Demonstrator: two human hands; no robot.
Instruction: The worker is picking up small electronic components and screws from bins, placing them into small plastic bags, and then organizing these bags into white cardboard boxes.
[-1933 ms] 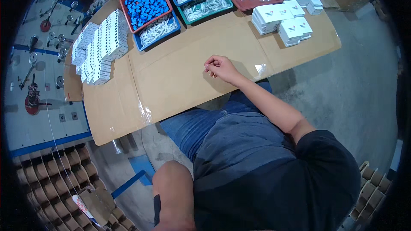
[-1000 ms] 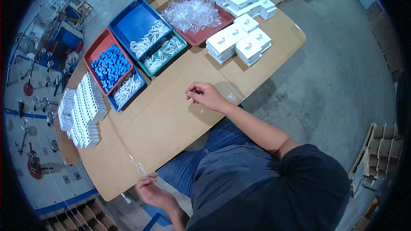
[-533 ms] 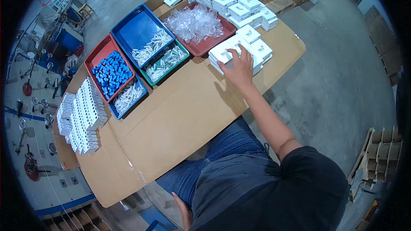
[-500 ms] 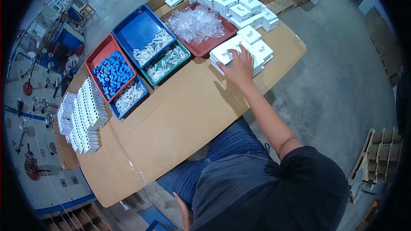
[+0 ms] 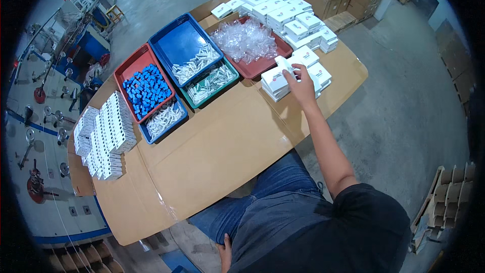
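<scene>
At the far right of the table, my right hand [image 5: 301, 84] pinches a small flat white box [image 5: 284, 64] between thumb and fingers. The box is tilted up over a short pile of like white boxes [image 5: 273, 82], and the hand partly covers that pile. My left hand [image 5: 226, 251] is low in the picture, lying against my thigh with nothing seen in it. Its fingers are partly hidden, though those in sight lie stretched out.
A red tray [image 5: 245, 71] of clear plastic pieces stands beside stacked white boxes [image 5: 283, 14]. Leftward are blue [image 5: 174, 35] and green [image 5: 233, 78] trays of white tubes, a red tray [image 5: 127, 65] of blue pieces, and rows of white cartons [image 5: 113, 126]. Brown cardboard [image 5: 212, 146] covers the table.
My right hand has closed on a white box and raised it off the pile, tilting it. The whole view has shifted slightly. My left hand stays by my thigh.
</scene>
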